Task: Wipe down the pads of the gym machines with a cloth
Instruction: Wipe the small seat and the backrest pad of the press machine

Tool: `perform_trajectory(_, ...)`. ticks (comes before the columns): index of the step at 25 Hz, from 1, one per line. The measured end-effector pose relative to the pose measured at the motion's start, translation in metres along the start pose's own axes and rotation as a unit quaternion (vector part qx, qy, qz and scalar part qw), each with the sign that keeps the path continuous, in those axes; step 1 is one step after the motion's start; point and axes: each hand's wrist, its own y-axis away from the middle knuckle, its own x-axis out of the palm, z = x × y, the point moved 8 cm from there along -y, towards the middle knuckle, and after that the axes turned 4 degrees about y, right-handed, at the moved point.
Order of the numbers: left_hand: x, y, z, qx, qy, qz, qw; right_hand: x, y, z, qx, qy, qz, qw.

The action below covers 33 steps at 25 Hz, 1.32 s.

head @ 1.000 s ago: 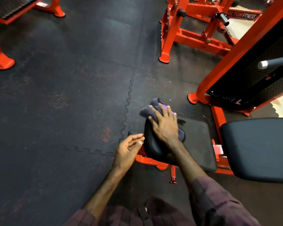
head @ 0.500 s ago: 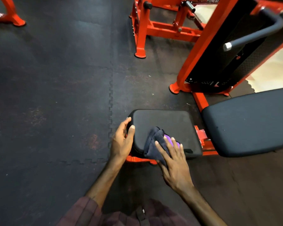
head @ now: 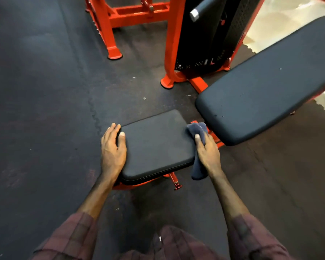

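Nearest you, both forearms in plaid sleeves [head: 69, 239] reached forward over the rubber floor [head: 45, 109].

Your left hand [head: 113, 151] lay along the left edge of the seat pad [head: 156, 145], fingers fairly straight and close together, thumb on top of the pad; it braced rather than gripped.

Your right hand [head: 207, 152] sat at the pad's right edge and held the cloth [head: 197, 131]. The thumb pressed the cloth down near the far right corner; the other fingers went round the far side and could not be seen. One end of the cloth was bunched beyond the thumb; the other hung off the pad's edge below the wrist.

Key relation: the seat pad lay between your hands, its bare top stretching left from the cloth. My judgement: a wipe would run right to left, and your right hand was the one placed for it.

Beyond the cloth, just up and right, the long back pad [head: 266, 85] ran diagonally toward the upper right, with pale specks on it. Its far end was cut off by the frame. Further off stood the orange frame [head: 169, 40]; its upper parts were out of view.
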Motion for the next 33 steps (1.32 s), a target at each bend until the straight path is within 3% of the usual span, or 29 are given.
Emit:
perform_trajectory(5, -0.003, 0.0, 0.003, -0.014, 0.005, -0.024, 1.0, 0.002, 0.048, -0.01, -0.015, -0.033, 0.012, 0.999)
perform_trajectory(10, -0.002, -0.001, -0.001, -0.009, 0.001, -0.022, 1.0, 0.018, -0.055, 0.038, -0.057, 0.08, 0.108, 0.989)
perform_trajectory(14, -0.003, 0.0, 0.0, -0.013, -0.008, -0.024, 1.0, 0.044, -0.095, 0.069, -0.067, 0.081, 0.149, 0.983)
perform_trajectory(20, -0.002, 0.0, 0.001, -0.012, 0.007, -0.036, 0.999, 0.02, -0.048, 0.033, -0.079, 0.075, 0.125, 0.986)
perform_trajectory(24, 0.0, 0.001, 0.002, -0.009, 0.012, -0.038, 0.999, 0.046, -0.104, 0.071, -0.057, 0.118, 0.134, 0.982)
perform_trajectory(28, -0.001, 0.001, 0.005, -0.014, 0.008, -0.055, 0.998, 0.082, -0.142, 0.136, -0.108, 0.262, 0.19, 0.94)
perform_trajectory(33, 0.0, -0.001, 0.004, -0.003, 0.009, -0.056, 0.998, 0.119, -0.094, 0.2, -0.21, 0.35, 0.197, 0.892)
